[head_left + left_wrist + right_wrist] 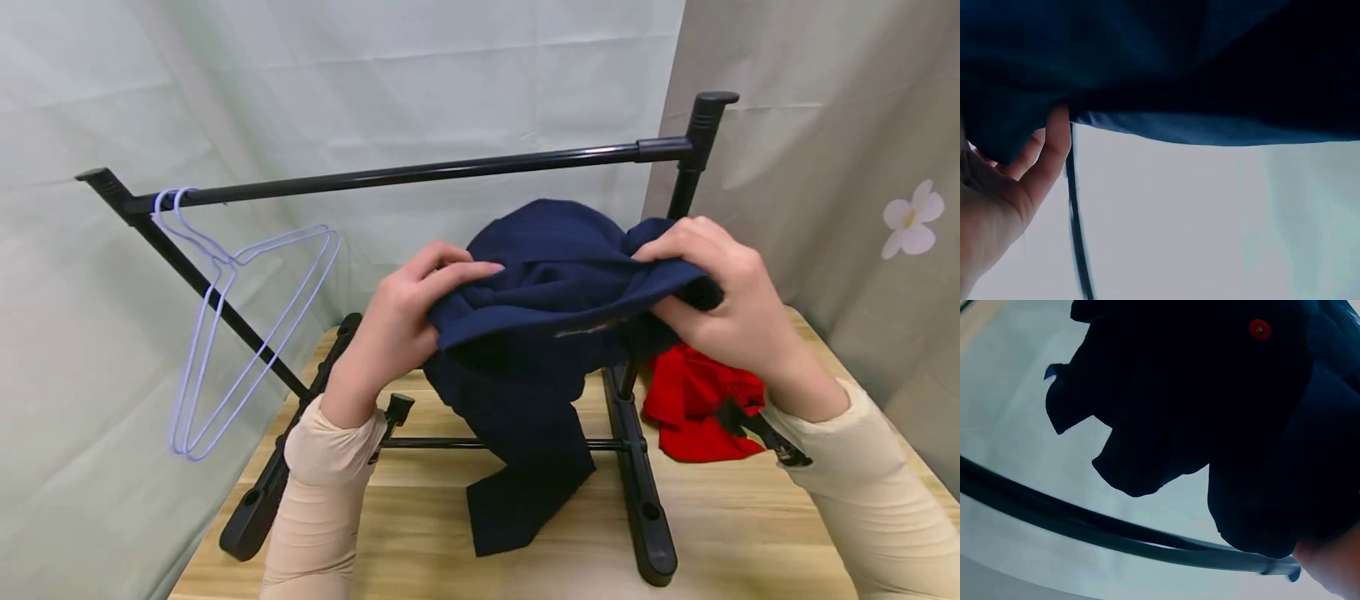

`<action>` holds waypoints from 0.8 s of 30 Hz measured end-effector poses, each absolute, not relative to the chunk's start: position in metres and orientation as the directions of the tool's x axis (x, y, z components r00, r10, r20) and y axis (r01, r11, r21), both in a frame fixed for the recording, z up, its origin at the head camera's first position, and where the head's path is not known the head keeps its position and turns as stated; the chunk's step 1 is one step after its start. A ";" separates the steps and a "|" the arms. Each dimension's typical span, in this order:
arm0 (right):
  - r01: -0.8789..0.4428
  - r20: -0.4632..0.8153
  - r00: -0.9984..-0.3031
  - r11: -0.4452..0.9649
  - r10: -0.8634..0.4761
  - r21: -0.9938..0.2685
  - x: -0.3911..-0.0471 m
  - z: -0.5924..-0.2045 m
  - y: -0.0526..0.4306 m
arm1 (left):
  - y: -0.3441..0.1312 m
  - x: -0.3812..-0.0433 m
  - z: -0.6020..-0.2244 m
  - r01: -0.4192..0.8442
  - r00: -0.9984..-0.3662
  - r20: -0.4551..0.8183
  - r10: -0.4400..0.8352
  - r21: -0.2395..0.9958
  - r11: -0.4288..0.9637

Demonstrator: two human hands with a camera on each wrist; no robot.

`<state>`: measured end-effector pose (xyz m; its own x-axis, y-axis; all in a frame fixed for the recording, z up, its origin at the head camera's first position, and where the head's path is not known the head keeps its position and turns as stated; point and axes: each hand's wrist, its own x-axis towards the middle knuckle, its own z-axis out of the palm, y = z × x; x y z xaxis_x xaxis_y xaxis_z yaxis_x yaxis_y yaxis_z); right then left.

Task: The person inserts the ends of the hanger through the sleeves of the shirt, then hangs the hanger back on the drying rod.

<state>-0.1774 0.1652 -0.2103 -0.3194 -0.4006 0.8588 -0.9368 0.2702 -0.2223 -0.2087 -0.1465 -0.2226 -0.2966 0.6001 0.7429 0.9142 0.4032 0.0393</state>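
Observation:
Between both hands a navy blue garment (pixel 547 233) is held up and bunched, its opening edge facing me and a long flap hanging down toward the table. My left hand (pixel 397 308) grips the left end of that edge, thumb on top and fingers beneath. At the other end my right hand (pixel 727 300) pinches the folded cloth between thumb and fingers. In the left wrist view the left hand (pixel 1004 212) holds the hem from below. The right wrist view has the garment mostly as a dark mass, with a small red round spot (pixel 1260 329) on it.
A black clothes rack (pixel 420 173) stands on the wooden table (pixel 420 517) just beyond the garment. Pale purple wire hangers (pixel 232 262) hang at the left end of its bar. Red cloth (pixel 690 408) lies at the right, behind the right forearm. Curtains surround the table.

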 end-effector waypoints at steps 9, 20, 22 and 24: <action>-0.828 0.681 -0.554 0.402 -0.479 -0.391 -0.205 -0.301 0.181 | -0.148 -0.224 -0.303 0.875 -0.473 0.520 0.711 0.188 0.445; -0.707 0.485 -0.707 0.521 -0.514 -0.479 -0.208 -0.363 0.184 | -0.157 -0.227 -0.359 0.812 -0.584 0.320 0.746 0.234 0.535; -0.686 0.456 -0.728 0.539 -0.512 -0.489 -0.208 -0.368 0.185 | -0.159 -0.226 -0.363 0.800 -0.600 0.313 0.736 0.224 0.556; -0.667 0.432 -0.745 0.556 -0.508 -0.496 -0.208 -0.371 0.186 | -0.162 -0.225 -0.365 0.787 -0.617 0.312 0.723 0.214 0.579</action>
<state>-0.2077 0.1862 -0.3708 -0.7454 -0.5077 0.4320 -0.6665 0.5562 -0.4963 -0.2255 -0.1618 -0.3655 -0.6168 0.7226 0.3120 0.7866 0.5793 0.2135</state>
